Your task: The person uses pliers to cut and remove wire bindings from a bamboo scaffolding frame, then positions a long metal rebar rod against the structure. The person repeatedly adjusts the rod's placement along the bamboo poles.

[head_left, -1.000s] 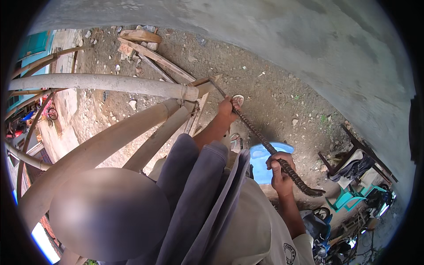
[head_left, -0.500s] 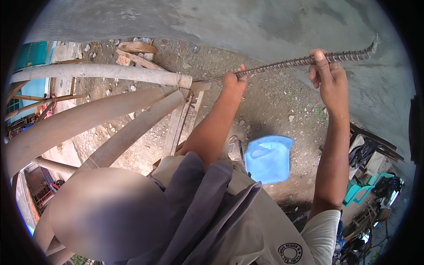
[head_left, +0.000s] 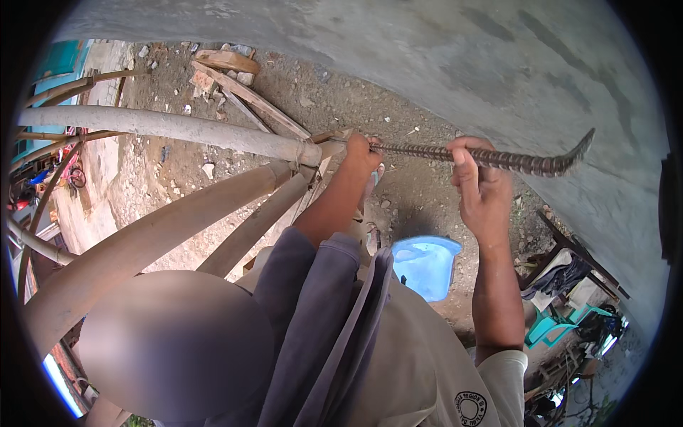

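Note:
A ribbed steel rebar point(head_left: 420, 150) stretches across in front of me, its bent end at the right, close to the grey wall. My right hand point(head_left: 485, 191) is closed round it short of the bend, thumb and fingers on the ribs. Farther left, my left hand point(head_left: 361, 154) wraps round the thinner-looking stretch of the same bar. Just beyond that hand, the bar's far end is lost among the bamboo poles point(head_left: 178, 128) and wood, so I cannot tell where it stops.
A smooth grey concrete wall point(head_left: 398, 43) curves along the top and right. Thick bamboo poles cross on the left. Below, a blue plastic chair point(head_left: 427, 267) stands on stony ground; wood scraps point(head_left: 228, 60) lie at the upper left, and a green chair point(head_left: 558, 325) stands at lower right.
The right hand and the rebar's bent end have moved down and left in the view. My left hand has shifted slightly left and lower, its fingers now closed more tightly round the bar.

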Demonstrator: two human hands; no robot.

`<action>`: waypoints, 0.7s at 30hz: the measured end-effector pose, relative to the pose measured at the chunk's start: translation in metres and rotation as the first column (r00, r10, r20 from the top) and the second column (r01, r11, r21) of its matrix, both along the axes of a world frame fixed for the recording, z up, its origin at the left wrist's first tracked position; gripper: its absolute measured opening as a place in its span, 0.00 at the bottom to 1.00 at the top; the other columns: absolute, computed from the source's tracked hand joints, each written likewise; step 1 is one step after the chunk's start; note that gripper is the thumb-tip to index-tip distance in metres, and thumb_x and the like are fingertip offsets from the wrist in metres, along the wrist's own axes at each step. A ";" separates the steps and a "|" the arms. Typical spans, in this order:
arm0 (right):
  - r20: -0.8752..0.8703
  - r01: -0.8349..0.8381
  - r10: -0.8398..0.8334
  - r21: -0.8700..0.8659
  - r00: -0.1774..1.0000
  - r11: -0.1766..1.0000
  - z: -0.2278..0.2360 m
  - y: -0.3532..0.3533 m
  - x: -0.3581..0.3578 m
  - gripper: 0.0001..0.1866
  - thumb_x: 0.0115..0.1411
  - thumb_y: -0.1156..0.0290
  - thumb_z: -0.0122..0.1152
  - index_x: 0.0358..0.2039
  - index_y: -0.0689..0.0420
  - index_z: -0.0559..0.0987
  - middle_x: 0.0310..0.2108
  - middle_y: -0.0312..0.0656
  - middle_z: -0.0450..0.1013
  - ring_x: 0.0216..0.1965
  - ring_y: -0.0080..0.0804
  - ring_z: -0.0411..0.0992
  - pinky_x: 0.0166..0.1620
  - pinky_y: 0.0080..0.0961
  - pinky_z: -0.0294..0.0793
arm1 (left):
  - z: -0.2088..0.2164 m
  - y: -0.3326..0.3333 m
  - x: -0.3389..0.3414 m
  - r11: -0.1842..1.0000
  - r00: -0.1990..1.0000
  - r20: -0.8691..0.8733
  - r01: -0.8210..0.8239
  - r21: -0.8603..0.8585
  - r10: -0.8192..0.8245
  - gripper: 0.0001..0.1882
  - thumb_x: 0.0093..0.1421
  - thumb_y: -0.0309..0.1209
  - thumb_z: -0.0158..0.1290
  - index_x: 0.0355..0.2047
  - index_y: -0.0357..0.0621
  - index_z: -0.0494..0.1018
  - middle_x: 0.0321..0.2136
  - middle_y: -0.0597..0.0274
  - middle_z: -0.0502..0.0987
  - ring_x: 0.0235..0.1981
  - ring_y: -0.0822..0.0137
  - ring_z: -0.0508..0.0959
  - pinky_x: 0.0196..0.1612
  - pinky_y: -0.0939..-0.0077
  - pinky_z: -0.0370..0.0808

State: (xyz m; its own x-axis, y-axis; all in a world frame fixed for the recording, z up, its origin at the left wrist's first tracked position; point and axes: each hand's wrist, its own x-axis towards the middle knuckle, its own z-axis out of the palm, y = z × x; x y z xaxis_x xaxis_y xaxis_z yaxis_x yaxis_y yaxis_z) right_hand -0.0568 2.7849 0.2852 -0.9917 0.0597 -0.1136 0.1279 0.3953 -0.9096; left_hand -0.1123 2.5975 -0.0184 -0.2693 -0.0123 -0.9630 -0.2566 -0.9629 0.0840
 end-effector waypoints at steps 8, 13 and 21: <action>0.404 0.248 -0.136 -0.239 0.904 0.939 -0.099 -0.013 0.232 0.13 0.67 0.70 0.62 0.49 0.61 0.79 0.33 0.35 0.77 0.29 0.18 0.72 0.35 0.17 0.72 | -0.086 -0.008 0.113 0.786 0.788 0.204 0.608 -0.108 -0.581 0.17 0.73 0.45 0.37 0.34 0.47 0.63 0.19 0.64 0.62 0.12 0.70 0.61 0.12 0.76 0.60; 0.373 0.424 -0.311 -0.274 0.874 0.863 -0.127 -0.007 0.286 0.11 0.65 0.70 0.63 0.47 0.59 0.81 0.33 0.32 0.73 0.32 0.18 0.66 0.37 0.16 0.66 | -0.102 0.017 0.134 0.726 0.728 0.292 0.674 -0.139 -0.620 0.22 0.72 0.51 0.39 0.29 0.49 0.64 0.16 0.68 0.59 0.11 0.72 0.58 0.13 0.77 0.58; -0.173 0.264 -0.345 -0.370 0.923 0.891 -0.026 0.082 0.123 0.13 0.72 0.60 0.53 0.36 0.56 0.67 0.31 0.49 0.76 0.44 0.48 0.77 0.58 0.55 0.69 | 0.052 0.091 0.070 0.977 0.978 0.027 0.206 0.048 -0.208 0.13 0.74 0.38 0.41 0.38 0.42 0.62 0.23 0.61 0.65 0.19 0.68 0.65 0.22 0.73 0.68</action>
State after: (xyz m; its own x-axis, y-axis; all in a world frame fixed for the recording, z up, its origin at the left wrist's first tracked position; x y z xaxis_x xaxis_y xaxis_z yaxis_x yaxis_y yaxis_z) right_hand 0.0658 2.8668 0.2597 -0.9311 0.3619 0.0455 -0.0337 0.0388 -0.9987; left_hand -0.0423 2.6885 0.0332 -0.2311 0.0837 -0.9693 -0.4524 -0.8913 0.0309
